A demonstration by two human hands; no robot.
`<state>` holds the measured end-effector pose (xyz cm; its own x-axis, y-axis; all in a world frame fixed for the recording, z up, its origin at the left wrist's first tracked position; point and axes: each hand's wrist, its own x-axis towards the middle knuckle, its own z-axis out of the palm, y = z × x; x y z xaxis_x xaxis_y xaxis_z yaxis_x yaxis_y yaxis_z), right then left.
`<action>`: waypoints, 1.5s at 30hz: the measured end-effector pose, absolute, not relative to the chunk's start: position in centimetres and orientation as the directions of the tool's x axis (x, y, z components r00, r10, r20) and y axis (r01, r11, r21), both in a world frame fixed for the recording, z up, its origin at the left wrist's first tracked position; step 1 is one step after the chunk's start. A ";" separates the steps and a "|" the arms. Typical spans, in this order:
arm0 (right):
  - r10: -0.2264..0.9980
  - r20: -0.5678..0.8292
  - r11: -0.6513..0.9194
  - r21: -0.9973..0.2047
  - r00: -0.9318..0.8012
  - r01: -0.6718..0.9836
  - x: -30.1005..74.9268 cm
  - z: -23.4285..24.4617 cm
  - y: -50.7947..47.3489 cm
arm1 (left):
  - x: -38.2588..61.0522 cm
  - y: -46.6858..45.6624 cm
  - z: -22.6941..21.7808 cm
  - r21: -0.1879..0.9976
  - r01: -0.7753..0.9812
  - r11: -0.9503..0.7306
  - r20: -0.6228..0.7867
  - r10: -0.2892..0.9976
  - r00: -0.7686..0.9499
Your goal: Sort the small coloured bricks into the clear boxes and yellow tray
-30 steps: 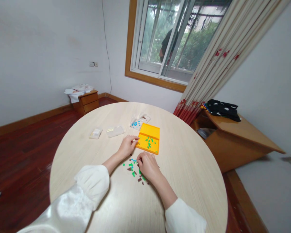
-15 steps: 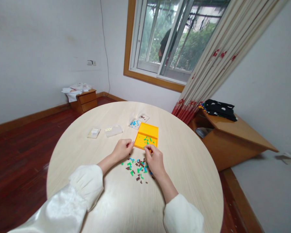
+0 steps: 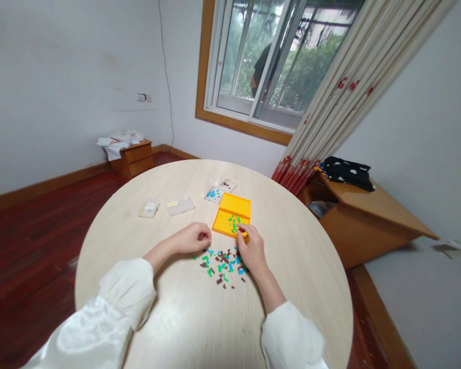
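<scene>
A flat orange tray (image 3: pixel 236 207) with a few small green pieces in it lies on the round pale wooden table (image 3: pixel 184 318). My right hand (image 3: pixel 251 249) reaches over the tray's near edge, fingers pinched together; what they hold is too small to see. My left hand (image 3: pixel 192 238) rests curled on the table just left of the tray, fingers closed. Between and below my hands lies a scatter of small green, blue and brown pieces (image 3: pixel 222 262).
Behind the tray lie small clear bags with blue (image 3: pixel 214 195) and brown (image 3: pixel 227 185) pieces; two more clear packets (image 3: pixel 149 209) (image 3: pixel 180 206) sit to the left. A wooden cabinet with dark cloth (image 3: pixel 348 172) stands right, a small nightstand (image 3: pixel 130 158) by the far wall.
My right hand moved up from the scattered pieces to the tray's near edge. My left hand drew back from the tray's left edge and curled shut on the table.
</scene>
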<state>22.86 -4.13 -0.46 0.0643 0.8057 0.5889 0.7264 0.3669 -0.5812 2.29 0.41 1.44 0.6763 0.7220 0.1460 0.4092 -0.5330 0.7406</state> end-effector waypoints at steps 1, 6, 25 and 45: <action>0.804 0.593 0.384 -0.568 0.039 0.728 22.6 -0.3 -4.3 | 2.0 0.4 1.7 0.756 0.421 -0.502 0.100 0.723 0.683; 0.816 0.578 0.410 -0.555 -0.018 0.724 21.8 0.2 -4.8 | 0.7 0.4 2.2 0.809 0.443 -0.387 -0.058 0.697 0.715; 0.863 0.269 0.504 -0.499 -0.427 0.705 19.1 0.6 -6.4 | -0.9 0.3 3.1 0.833 0.434 -0.343 -0.207 0.534 0.820; 0.803 0.494 0.182 -0.735 0.333 0.653 24.5 -1.6 -3.0 | 0.4 0.5 1.9 0.866 0.418 -0.274 -0.125 0.692 0.711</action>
<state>24.46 -2.95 -1.58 0.3334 0.8028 0.4944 0.6528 0.1817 -0.7354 0.43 0.52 1.94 0.7110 0.6920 -0.1249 0.4184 -0.2736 0.8661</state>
